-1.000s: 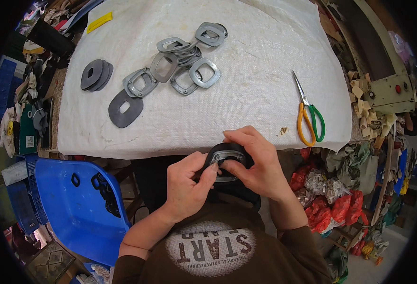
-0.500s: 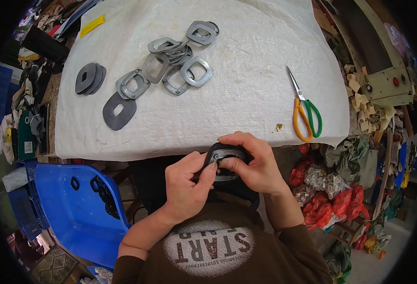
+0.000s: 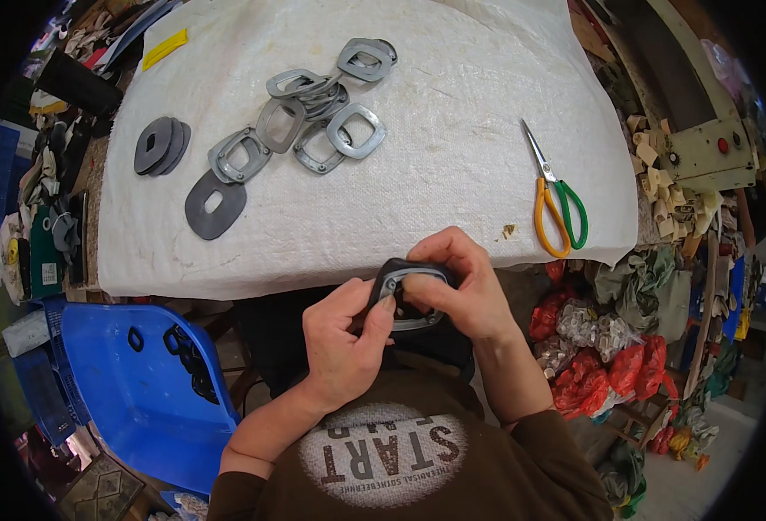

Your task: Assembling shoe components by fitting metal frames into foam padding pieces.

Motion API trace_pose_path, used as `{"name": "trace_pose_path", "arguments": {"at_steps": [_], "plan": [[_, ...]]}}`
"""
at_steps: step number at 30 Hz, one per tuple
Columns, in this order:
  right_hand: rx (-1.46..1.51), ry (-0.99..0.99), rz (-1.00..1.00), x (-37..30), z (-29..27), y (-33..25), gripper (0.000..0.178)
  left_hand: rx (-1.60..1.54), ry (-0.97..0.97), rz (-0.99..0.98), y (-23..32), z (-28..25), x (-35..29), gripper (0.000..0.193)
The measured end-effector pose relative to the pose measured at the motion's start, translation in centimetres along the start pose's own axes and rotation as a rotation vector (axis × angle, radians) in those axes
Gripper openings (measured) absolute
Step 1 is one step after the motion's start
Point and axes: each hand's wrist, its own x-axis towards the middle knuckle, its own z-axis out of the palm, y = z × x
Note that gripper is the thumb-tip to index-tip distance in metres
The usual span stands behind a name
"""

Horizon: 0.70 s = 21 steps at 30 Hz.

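Observation:
Between my two hands, just off the table's near edge, is a squarish metal frame with a black rubbery rim (image 3: 411, 323). My left hand (image 3: 345, 334) grips its left side, thumb on the metal. My right hand (image 3: 461, 291) holds the upper right, with the fingers over the black rim and the thumb pressing near the opening. The fingers hide part of the piece. On the table, a loose pile of grey metal frames (image 3: 356, 131) lies beyond my hands. A dark grey flat pad with a slot (image 3: 201, 215) touches the pile's near end, and similar stacked pads (image 3: 150, 146) sit farther left.
Scissors with orange and green handles (image 3: 550, 208) lie at the table's right. A blue tub (image 3: 131, 417) with several black rings stands lower left. Red plastic bags (image 3: 584, 382) crowd the lower right. A yellow strip (image 3: 165, 49) rests on the white table cover (image 3: 470, 156).
My right hand has shifted slightly up and its thumb has moved up along the metal frame. My left hand keeps its grip. The whole table view has drifted slightly left.

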Motion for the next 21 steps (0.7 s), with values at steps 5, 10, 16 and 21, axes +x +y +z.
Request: {"name": "trace_pose_path", "arguments": {"at_steps": [5, 10, 16, 21], "plan": [[-0.209, 0.154, -0.22, -0.8, 0.4, 0.1, 0.034, -0.31, 0.068, -0.175, 0.4, 0.5, 0.2, 0.017], [-0.149, 0.16, -0.243, -1.2, 0.3, -0.6, 0.038, -0.59, -0.056, -0.199, -0.3, 0.0, 0.4, 0.022], [-0.235, 0.145, -0.307, -1.2, 0.7, -0.1, 0.038, -0.625, -0.105, -0.272, 0.3, 0.0, 0.6, 0.024], [-0.255, 0.127, -0.305, -1.1, 0.6, -0.2, 0.04, -0.903, -0.151, -0.322, -0.3, 0.1, 0.6, 0.02]]}}
